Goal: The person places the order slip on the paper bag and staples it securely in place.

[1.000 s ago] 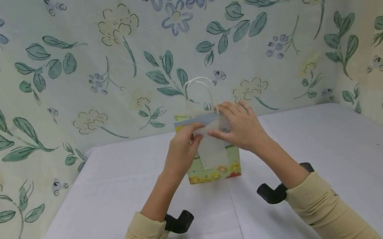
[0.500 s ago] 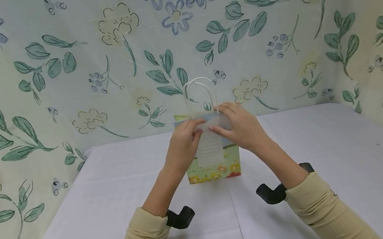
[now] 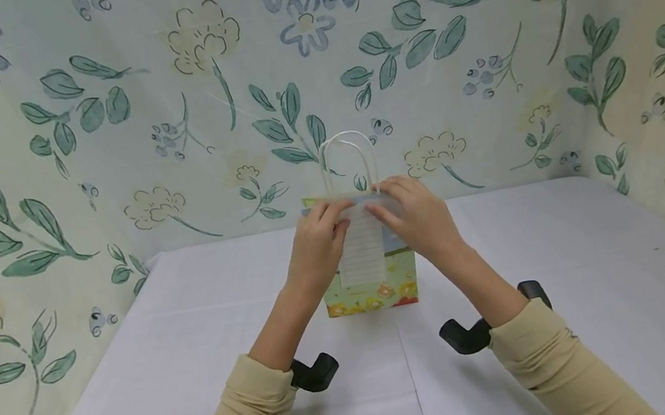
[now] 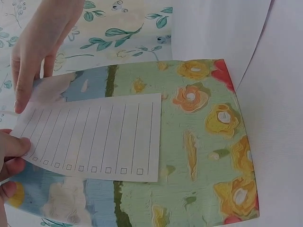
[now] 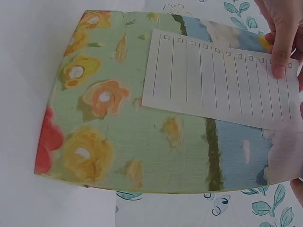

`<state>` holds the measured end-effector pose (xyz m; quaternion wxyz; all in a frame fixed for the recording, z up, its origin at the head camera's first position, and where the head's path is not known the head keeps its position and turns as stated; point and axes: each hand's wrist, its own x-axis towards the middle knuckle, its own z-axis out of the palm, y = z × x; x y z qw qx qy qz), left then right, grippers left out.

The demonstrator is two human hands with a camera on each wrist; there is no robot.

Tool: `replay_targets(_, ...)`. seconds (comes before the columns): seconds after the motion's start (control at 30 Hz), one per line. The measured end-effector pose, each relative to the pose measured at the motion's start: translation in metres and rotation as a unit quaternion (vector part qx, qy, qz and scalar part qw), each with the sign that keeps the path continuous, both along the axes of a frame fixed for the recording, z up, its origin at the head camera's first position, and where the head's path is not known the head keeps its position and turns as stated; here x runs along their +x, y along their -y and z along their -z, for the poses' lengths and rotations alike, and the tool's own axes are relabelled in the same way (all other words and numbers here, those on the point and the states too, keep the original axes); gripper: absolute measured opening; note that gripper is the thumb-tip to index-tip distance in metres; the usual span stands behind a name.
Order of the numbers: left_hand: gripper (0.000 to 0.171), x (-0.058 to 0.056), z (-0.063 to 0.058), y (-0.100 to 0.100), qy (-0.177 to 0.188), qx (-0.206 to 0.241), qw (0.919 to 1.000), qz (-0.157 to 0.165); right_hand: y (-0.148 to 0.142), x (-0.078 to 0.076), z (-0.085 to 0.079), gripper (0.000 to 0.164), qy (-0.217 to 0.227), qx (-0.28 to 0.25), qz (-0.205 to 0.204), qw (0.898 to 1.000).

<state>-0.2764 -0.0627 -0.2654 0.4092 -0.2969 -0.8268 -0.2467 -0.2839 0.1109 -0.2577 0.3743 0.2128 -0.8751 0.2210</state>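
A small paper gift bag (image 3: 404,276) with painted flowers and white loop handles (image 3: 343,138) stands upright on the table. Against its front hangs a white checklist sheet (image 3: 361,253), ruled with lines and small boxes (image 4: 116,137). The left hand (image 3: 315,246) pinches the sheet's top left part between thumb (image 5: 280,61) and fingers, close to the bag's mouth. At the bag's upper right, the right hand (image 3: 417,213) grips the rim, its thumb (image 4: 21,97) at the sheet's top corner and its fingers over the edge. The sheet's upper edge is partly hidden by the hands.
A white cloth (image 3: 225,309) covers the table. Behind it hangs a floral backdrop (image 3: 164,118), which also runs along both sides. Black wrist mounts (image 3: 315,373) sit below each forearm, by the beige sleeves.
The sheet has moved up a little and straightened against the bag, its ruled lines now showing. The left hand has risen slightly with it; the right hand stays near the rim.
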Motion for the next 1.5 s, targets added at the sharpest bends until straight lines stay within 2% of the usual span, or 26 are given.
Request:
replay_targets(0.23, 0.024, -0.001, -0.001, 0.0, -0.018, -0.012, 0.9997, -0.008, 0.004, -0.002, 0.004, 0.035, -0.022, -0.039, 0.007, 0.999)
replay_targets(0.67, 0.023, -0.001, 0.0, 0.0, -0.038, -0.01, 0.999, -0.021, 0.007, -0.004, 0.004, 0.028, -0.052, -0.066, 0.015, 0.996)
replay_targets(0.87, 0.021, -0.003, 0.0, 0.001, -0.076, 0.009, 0.9966, -0.031, 0.008, -0.003, 0.005, 0.027, -0.058, -0.072, 0.013, 0.996)
replay_targets(1.07, 0.019, -0.007, 0.0, 0.004, -0.124, 0.053, 0.9908, -0.017, 0.009, -0.003, 0.005, 0.027, -0.063, -0.072, 0.015, 0.995)
replay_targets(1.23, 0.03, -0.01, 0.002, 0.006, -0.153, 0.049, 0.9851, -0.06, 0.009, -0.003, 0.005, 0.027, -0.064, -0.073, 0.016, 0.995)
replay_targets(1.37, 0.043, -0.012, 0.004, 0.008, -0.145, 0.045, 0.9847, -0.085, 0.009, -0.005, 0.006, 0.027, -0.064, -0.072, 0.018, 0.995)
replay_targets(1.5, 0.052, -0.016, 0.006, 0.01, -0.103, 0.041, 0.9897, -0.091, 0.008, -0.006, 0.007, 0.026, -0.068, -0.071, 0.017, 0.995)
